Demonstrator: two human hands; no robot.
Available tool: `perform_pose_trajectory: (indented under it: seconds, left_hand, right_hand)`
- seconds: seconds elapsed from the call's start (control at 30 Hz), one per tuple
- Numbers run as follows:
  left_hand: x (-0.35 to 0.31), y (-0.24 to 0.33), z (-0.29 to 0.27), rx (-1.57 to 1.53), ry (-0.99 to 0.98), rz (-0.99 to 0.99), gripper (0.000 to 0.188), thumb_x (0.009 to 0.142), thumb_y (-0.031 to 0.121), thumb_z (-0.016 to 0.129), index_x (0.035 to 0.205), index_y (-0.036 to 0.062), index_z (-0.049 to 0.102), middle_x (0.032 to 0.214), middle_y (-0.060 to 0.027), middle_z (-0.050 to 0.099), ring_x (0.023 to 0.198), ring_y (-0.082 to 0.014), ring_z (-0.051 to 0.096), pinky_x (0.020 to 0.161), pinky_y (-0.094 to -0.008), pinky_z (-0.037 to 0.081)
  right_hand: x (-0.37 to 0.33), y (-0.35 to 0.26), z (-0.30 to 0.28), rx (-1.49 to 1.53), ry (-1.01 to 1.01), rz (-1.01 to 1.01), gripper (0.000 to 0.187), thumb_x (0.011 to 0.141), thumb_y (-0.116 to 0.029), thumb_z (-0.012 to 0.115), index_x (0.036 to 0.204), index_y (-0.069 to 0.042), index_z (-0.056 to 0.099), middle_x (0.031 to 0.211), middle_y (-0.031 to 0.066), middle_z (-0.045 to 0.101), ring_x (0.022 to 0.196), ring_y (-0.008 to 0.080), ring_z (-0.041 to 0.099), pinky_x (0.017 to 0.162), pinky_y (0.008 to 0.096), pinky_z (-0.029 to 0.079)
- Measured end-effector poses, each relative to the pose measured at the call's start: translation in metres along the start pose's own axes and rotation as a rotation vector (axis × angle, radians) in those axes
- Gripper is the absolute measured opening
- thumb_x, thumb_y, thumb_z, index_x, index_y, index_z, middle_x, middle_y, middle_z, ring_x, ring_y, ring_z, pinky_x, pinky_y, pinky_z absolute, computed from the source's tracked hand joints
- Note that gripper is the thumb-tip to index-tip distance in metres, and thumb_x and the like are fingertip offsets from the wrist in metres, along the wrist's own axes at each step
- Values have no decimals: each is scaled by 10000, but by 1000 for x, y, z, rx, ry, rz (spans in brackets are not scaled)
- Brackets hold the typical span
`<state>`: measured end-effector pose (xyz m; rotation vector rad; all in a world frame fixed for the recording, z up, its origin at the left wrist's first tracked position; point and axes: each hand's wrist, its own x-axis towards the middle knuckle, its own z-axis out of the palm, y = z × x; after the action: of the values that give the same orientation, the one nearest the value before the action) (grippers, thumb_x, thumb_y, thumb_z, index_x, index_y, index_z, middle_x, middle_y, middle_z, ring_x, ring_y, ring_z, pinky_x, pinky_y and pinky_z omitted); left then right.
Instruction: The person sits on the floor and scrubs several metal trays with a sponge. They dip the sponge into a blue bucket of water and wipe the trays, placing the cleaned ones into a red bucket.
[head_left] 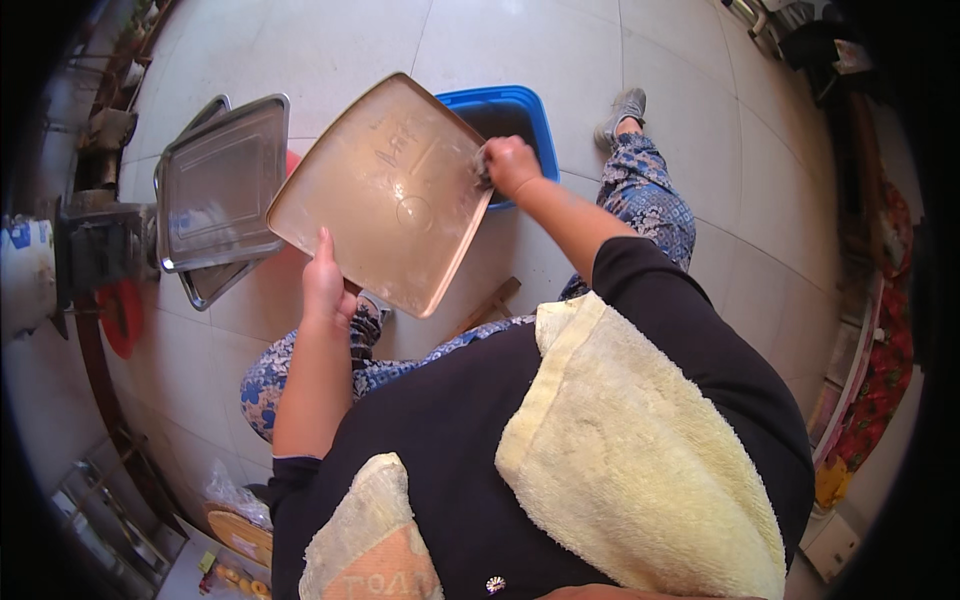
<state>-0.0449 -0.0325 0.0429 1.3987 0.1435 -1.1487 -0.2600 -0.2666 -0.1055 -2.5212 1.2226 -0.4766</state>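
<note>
My left hand (326,280) grips the near left edge of a tan rectangular tray (390,190), its thumb on the upper face and its fingers underneath. The tray is tilted above the floor, with wet-looking patches and dark marks on its surface. My right hand (512,163) is closed around a small grey scrubber (483,168), pressed to the tray's right side near the rim. The fingers hide most of the scrubber. Behind the tray's right corner stands a blue plastic tub (540,120) with a dark interior, partly covered by the tray and my right hand.
Several metal trays (225,180) lean in a pile at the left, over something pink. A red round object (122,318) sits farther left by a dark shelf edge. Pale tiles (700,130) cover the floor. A yellow towel (640,450) lies across my chest.
</note>
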Motion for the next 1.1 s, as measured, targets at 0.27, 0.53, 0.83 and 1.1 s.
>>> perform_pose_trajectory:
  seconds: [0.27, 0.53, 0.83, 1.1]
  left_hand:
    - [-12, 34, -11, 298, 95, 275, 379, 947, 186, 515, 1200, -95, 494, 1124, -154, 604, 968, -235, 621, 813, -318, 511]
    - [-10, 33, -19, 384, 13, 120, 387, 918, 145, 547, 1234, -70, 481, 1153, -156, 594, 1003, -236, 609, 855, -335, 498]
    - [4, -1, 9, 197, -172, -233, 340, 910, 150, 551, 1186, -44, 507, 1074, -138, 632, 949, -241, 635, 831, -391, 530]
    - [-14, 2, 11, 107, -521, -293, 452, 756, -9, 567, 1200, 58, 511, 1073, -88, 601, 979, -219, 600, 842, -399, 516]
  right_hand:
    - [7, 34, 36, -165, -366, 284, 305, 848, -82, 492, 1148, -74, 547, 1193, 198, 488, 1072, 393, 542, 892, 477, 485]
    - [26, 46, 45, -81, -604, 570, 362, 802, -106, 593, 1164, -91, 599, 1156, 210, 603, 1101, 369, 565, 935, 393, 464]
    - [-11, -32, -67, 620, -54, 131, 466, 755, 9, 538, 1217, -57, 561, 1107, 159, 609, 1008, 251, 597, 900, 328, 473]
    - [-53, -188, -79, 962, -306, -239, 258, 871, -89, 557, 1116, -42, 626, 1156, 133, 586, 1066, 264, 572, 940, 335, 450]
